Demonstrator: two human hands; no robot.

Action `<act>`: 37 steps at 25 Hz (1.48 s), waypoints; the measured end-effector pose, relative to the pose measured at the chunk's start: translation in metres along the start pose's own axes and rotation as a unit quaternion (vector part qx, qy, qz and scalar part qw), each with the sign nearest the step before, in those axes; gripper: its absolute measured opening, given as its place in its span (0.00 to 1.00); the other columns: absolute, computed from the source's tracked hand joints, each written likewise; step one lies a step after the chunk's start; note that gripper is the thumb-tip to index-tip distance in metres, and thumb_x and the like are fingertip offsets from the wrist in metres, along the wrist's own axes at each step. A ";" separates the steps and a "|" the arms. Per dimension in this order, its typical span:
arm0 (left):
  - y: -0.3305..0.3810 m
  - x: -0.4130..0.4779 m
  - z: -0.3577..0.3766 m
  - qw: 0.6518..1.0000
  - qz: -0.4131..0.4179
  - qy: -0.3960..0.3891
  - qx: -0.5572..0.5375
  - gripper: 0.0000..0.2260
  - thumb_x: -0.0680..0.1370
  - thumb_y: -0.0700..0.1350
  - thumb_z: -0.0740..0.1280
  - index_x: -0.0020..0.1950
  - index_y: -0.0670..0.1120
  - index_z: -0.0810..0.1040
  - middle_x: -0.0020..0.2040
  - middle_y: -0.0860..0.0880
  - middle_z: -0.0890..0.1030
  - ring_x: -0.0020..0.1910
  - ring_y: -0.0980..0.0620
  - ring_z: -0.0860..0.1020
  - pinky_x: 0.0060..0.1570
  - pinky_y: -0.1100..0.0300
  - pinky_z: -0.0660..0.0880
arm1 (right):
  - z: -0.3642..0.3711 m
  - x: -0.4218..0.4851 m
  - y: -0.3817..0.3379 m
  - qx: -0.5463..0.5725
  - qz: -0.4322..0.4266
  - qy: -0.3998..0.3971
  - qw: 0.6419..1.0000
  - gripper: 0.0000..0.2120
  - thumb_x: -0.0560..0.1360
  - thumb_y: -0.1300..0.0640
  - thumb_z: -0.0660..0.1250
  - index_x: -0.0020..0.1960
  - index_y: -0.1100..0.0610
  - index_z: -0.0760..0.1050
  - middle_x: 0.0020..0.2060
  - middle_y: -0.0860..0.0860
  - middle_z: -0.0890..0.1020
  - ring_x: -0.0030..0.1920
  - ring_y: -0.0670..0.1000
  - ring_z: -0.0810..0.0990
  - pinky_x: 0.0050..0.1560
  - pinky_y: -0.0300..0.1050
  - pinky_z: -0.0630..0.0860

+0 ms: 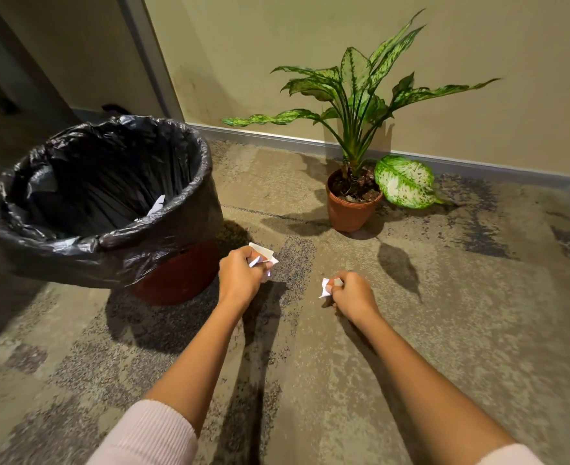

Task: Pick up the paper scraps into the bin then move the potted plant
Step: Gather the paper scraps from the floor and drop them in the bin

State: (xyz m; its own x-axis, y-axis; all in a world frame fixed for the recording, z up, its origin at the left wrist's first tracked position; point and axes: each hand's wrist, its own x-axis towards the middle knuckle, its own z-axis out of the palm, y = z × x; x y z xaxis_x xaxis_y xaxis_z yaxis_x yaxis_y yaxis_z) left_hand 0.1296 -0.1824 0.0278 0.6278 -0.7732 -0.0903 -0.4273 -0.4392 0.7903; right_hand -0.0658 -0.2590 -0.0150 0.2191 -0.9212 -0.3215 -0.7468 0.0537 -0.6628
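The left hand [240, 275] grips a larger scrap [264, 254] just beside the bin [176, 273], the right hand [353, 293] pinches a smaller scrap [326, 287] over the carpet [461, 313], and the potted plant [352, 209] stands beyond near the wall [478, 45].

both arms reach forward and down, forearms bare, a pale pink left sleeve [149, 434] and right sleeve [508, 456] pushed up near the elbows. the left hand [240, 275] is just beside the bin [162, 253], at its lower right side, back of the hand up, its fingers [257, 259] curled round a larger paper scrap [263, 251] that sticks out past the knuckles. the right hand [352, 292] is farther right of the bin, well apart from it, knuckles up, pinching a smaller paper scrap [325, 287] on the side facing the bin. the hands do not touch each other.
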 end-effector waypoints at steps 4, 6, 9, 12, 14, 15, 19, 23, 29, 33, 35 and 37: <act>0.059 -0.005 -0.021 0.997 0.057 0.037 -0.025 0.10 0.72 0.47 0.75 0.37 0.44 0.77 0.38 0.49 0.81 0.38 0.53 0.77 0.31 0.65 0.68 | -0.023 -0.003 -0.055 0.094 -0.060 0.036 0.993 0.03 0.75 0.57 0.67 0.44 0.52 0.80 0.41 0.53 0.83 0.43 0.56 0.83 0.45 0.54 0.82; 0.084 -0.001 -0.039 0.994 0.081 0.057 -0.052 0.10 0.72 0.48 0.75 0.39 0.43 0.79 0.40 0.49 0.84 0.41 0.52 0.80 0.37 0.59 0.72 | -0.037 -0.007 -0.091 0.136 -0.095 0.057 0.984 0.03 0.73 0.57 0.69 0.41 0.52 0.80 0.39 0.53 0.82 0.42 0.55 0.83 0.46 0.57 0.82; 0.109 0.007 -0.077 0.985 0.123 0.096 -0.071 0.12 0.71 0.51 0.75 0.36 0.45 0.77 0.37 0.50 0.83 0.37 0.49 0.79 0.38 0.55 0.73 | -0.058 -0.018 -0.149 0.179 -0.153 0.078 0.969 0.01 0.73 0.59 0.71 0.43 0.55 0.80 0.41 0.54 0.83 0.37 0.52 0.83 0.41 0.48 0.84; 0.126 0.012 -0.125 0.974 0.149 0.162 -0.061 0.12 0.72 0.50 0.74 0.37 0.44 0.77 0.33 0.52 0.80 0.32 0.55 0.74 0.33 0.59 0.66 | -0.067 -0.032 -0.205 0.200 -0.195 0.072 0.958 0.03 0.75 0.59 0.70 0.46 0.59 0.80 0.42 0.55 0.81 0.35 0.50 0.81 0.41 0.50 0.84; 0.128 0.012 -0.155 0.967 0.145 0.201 -0.051 0.11 0.73 0.49 0.73 0.36 0.45 0.75 0.32 0.52 0.77 0.32 0.54 0.72 0.32 0.60 0.61 | -0.063 -0.039 -0.238 0.192 -0.219 0.069 0.954 0.04 0.75 0.58 0.69 0.46 0.59 0.80 0.41 0.52 0.81 0.35 0.49 0.81 0.42 0.50 0.84; 0.126 0.013 -0.169 0.966 0.135 0.216 -0.047 0.12 0.73 0.48 0.72 0.35 0.47 0.73 0.31 0.53 0.76 0.33 0.52 0.72 0.32 0.59 0.61 | -0.059 -0.042 -0.256 0.185 -0.238 0.068 0.951 0.04 0.75 0.57 0.69 0.46 0.58 0.80 0.40 0.52 0.81 0.36 0.50 0.82 0.42 0.52 0.83; 0.101 0.020 -0.211 0.967 0.059 0.247 0.016 0.11 0.74 0.51 0.69 0.35 0.47 0.74 0.36 0.48 0.79 0.41 0.44 0.77 0.36 0.56 0.67 | -0.032 -0.054 -0.309 0.114 -0.294 0.042 0.948 0.05 0.74 0.56 0.66 0.45 0.55 0.80 0.40 0.54 0.83 0.43 0.55 0.83 0.43 0.45 0.77; 0.070 0.026 -0.239 0.975 0.001 0.196 0.106 0.09 0.70 0.54 0.72 0.44 0.51 0.81 0.44 0.49 0.83 0.49 0.44 0.80 0.43 0.54 0.75 | -0.011 -0.063 -0.339 0.020 -0.312 -0.007 0.950 0.06 0.73 0.57 0.68 0.47 0.55 0.81 0.44 0.53 0.83 0.47 0.52 0.80 0.44 0.40 0.69; 0.057 0.025 -0.253 0.958 -0.007 0.214 0.190 0.16 0.68 0.58 0.75 0.52 0.54 0.82 0.56 0.51 0.80 0.62 0.43 0.73 0.58 0.45 0.69 | -0.002 -0.067 -0.352 -0.013 -0.337 0.004 0.941 0.04 0.70 0.54 0.72 0.44 0.52 0.81 0.44 0.51 0.84 0.48 0.52 0.81 0.48 0.47 0.77; 0.062 0.025 -0.248 0.953 0.032 0.253 0.161 0.05 0.72 0.53 0.73 0.38 0.55 0.82 0.51 0.54 0.81 0.58 0.45 0.75 0.54 0.46 0.67 | -0.006 -0.065 -0.346 -0.014 -0.350 0.024 0.936 0.06 0.74 0.55 0.69 0.43 0.56 0.82 0.43 0.53 0.81 0.48 0.54 0.81 0.51 0.51 0.78; 0.067 0.025 -0.240 0.954 0.045 0.255 0.151 0.04 0.74 0.50 0.71 0.40 0.54 0.83 0.55 0.55 0.80 0.58 0.46 0.75 0.55 0.47 0.65 | -0.009 -0.065 -0.339 -0.029 -0.356 0.019 0.934 0.07 0.76 0.59 0.66 0.47 0.54 0.83 0.50 0.54 0.80 0.52 0.55 0.80 0.54 0.51 0.77; 0.075 0.025 -0.230 0.955 0.058 0.251 0.145 0.04 0.75 0.49 0.69 0.44 0.54 0.84 0.56 0.55 0.80 0.59 0.46 0.75 0.56 0.46 0.66 | -0.014 -0.065 -0.331 -0.021 -0.357 0.036 0.933 0.06 0.75 0.57 0.66 0.47 0.51 0.82 0.51 0.52 0.79 0.51 0.54 0.79 0.53 0.52 0.78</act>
State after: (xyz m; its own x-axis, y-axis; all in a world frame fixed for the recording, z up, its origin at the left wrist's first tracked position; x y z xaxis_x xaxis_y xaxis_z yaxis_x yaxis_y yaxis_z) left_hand 0.2627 -0.1290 0.2243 0.7667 -0.5392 0.3486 -0.6303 -0.5285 0.5688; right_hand 0.1582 -0.2220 0.2343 0.6285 -0.7400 0.2394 -0.4515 -0.5978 -0.6624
